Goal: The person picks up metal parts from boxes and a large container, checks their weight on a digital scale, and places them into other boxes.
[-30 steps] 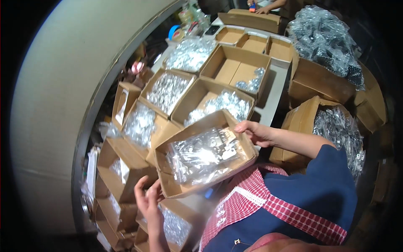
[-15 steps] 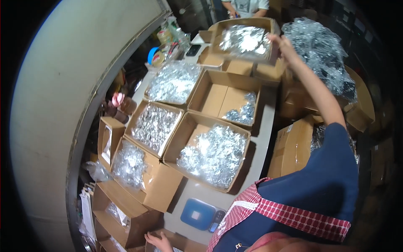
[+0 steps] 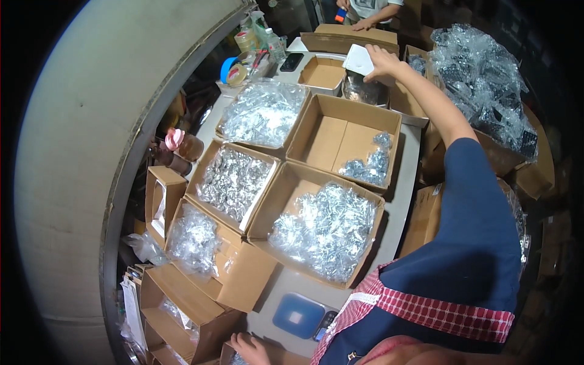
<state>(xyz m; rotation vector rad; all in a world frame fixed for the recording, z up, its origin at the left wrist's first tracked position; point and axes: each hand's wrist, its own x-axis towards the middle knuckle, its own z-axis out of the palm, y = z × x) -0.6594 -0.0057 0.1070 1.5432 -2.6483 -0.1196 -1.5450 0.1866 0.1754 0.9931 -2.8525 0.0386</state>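
Note:
My right hand point(image 3: 384, 63) reaches to the far side of the table, its fingers closed on a flat white piece point(image 3: 358, 59), card-like in look. Just under it is a small box holding shiny, darker bags point(image 3: 363, 90), partly covered by the white piece. At the bottom my left hand point(image 3: 250, 349) lies with its fingers loosely extended over the edge of a cardboard box point(image 3: 283, 354); I see nothing held in it. Between the hands stand an open box point(image 3: 322, 131) with a few bagged metal parts in one corner and a box point(image 3: 258, 222) heaped with clear bags of silvery parts.
More boxes of bagged parts point(image 3: 261, 115) line the left, near a blue scale point(image 3: 298, 315). A phone point(image 3: 292, 62), tape rolls point(image 3: 234, 72) and bottles point(image 3: 275, 44) lie far left. Across stands a person point(image 3: 368, 11). A big plastic-wrapped heap point(image 3: 477, 85) is at right.
My right hand has let go of the shallow box of shiny bags and now holds the white piece. The view has shifted slightly. My left hand stays by the lower box.

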